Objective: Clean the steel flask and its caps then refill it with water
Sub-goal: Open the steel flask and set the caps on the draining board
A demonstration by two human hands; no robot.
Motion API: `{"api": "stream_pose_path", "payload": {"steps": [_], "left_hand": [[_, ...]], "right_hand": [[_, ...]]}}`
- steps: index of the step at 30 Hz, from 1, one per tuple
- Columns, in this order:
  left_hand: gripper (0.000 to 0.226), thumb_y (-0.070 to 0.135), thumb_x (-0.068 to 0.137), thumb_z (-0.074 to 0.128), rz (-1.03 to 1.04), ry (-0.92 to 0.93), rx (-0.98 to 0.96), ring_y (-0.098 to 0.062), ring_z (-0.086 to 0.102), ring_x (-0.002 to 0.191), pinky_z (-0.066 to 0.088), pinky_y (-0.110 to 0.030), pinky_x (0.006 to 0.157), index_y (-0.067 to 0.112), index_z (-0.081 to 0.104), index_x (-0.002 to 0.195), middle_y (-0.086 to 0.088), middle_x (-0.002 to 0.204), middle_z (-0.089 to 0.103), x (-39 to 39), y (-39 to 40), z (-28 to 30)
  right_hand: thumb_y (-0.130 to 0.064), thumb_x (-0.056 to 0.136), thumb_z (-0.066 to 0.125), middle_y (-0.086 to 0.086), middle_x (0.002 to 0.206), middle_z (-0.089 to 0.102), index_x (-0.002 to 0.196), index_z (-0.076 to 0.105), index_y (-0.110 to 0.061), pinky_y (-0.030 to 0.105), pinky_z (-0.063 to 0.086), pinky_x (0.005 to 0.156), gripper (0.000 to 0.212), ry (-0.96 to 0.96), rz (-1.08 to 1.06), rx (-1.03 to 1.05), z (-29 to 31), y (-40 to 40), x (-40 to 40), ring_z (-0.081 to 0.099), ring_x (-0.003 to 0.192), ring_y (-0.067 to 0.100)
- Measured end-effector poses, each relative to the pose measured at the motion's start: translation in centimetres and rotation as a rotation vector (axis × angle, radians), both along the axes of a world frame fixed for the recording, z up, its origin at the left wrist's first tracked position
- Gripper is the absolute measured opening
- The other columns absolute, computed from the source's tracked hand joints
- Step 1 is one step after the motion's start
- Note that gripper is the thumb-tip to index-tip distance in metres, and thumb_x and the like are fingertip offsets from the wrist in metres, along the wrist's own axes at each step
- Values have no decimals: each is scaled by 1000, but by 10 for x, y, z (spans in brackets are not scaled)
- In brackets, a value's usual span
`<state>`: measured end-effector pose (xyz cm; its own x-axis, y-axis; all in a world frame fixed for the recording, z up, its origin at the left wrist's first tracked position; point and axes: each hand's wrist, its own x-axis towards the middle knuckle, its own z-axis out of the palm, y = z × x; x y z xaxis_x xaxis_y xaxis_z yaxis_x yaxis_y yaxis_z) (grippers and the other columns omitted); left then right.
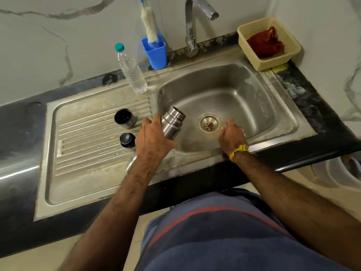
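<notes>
Currently my left hand [151, 136] grips the cylindrical brushed-steel flask [172, 122], fingers wrapped around its body, thumb on the near side. The flask is uncapped and tilted, threaded mouth pointing up and away toward the right, held over the left edge of the stainless steel sink basin [254, 106]. My right hand [232, 133] sits low inside the basin, just right of the round drain strainer [209, 124]; its fingers are loosely curled and I cannot tell whether they hold anything. A yellow thread band [239, 150] circles that wrist. On the ribbed steel draining board [88, 145] to the left stand the two caps: the steel cup-shaped outer cap with dark interior [124, 118], open side up, and nearer to me the small black stopper cap [127, 140], just beside my left hand. Both are apart from the flask. At the back of the surface [21, 122]: a clear plastic water bottle with teal cap [131, 72], upright; a blue plastic cup [155, 53] holding a white bottle brush [149, 26]; the curved metal tap [192, 26], spout dry; and a cream plastic mesh basket [289, 53] containing a dark red cloth [264, 44].
</notes>
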<state>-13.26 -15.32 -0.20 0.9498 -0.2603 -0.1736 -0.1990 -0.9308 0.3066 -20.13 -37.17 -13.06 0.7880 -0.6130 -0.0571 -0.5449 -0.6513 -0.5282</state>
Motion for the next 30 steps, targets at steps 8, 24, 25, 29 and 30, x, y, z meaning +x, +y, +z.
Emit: {"api": "stream_pose_path", "payload": {"steps": [8,24,25,29,30], "left_hand": [[86,33,63,93,109,-118,-214,-24,59,107,53,-42,90,20,48,134,-6,125,53,4,15,0],[82,28,60,96,187,-233,-676,-6,49,102,32,-7,86,14,55,130,1,120,58,36,6,0],[83,27,59,96,196,-248,-697,-8,52,103,36,-8,88,15,55,129,-1,121,61,39,7,-3],[84,29,54,97,247,-271,-771,-17,64,104,53,-36,96,14,56,125,-1,117,67,50,15,-9],[83,28,54,98,254,-271,-782,-17,65,103,54,-37,94,13,56,125,0,115,68,52,18,-9]], "right_hand": [[-16,96,47,25,102,67,114,48,-2,44,49,79,23,53,6,2,3,0,2,62,98,44],[-15,97,49,23,103,68,116,49,-3,40,48,79,22,44,-40,80,11,1,1,63,97,41],[-15,97,50,22,102,68,116,49,-3,40,49,79,22,39,-52,91,12,0,2,63,97,40],[-16,96,53,22,101,69,116,49,-6,43,52,82,23,-7,-92,140,12,3,7,65,96,41],[-16,96,54,22,100,69,116,49,-5,44,53,82,23,-27,-98,152,12,5,9,65,95,41]]}}
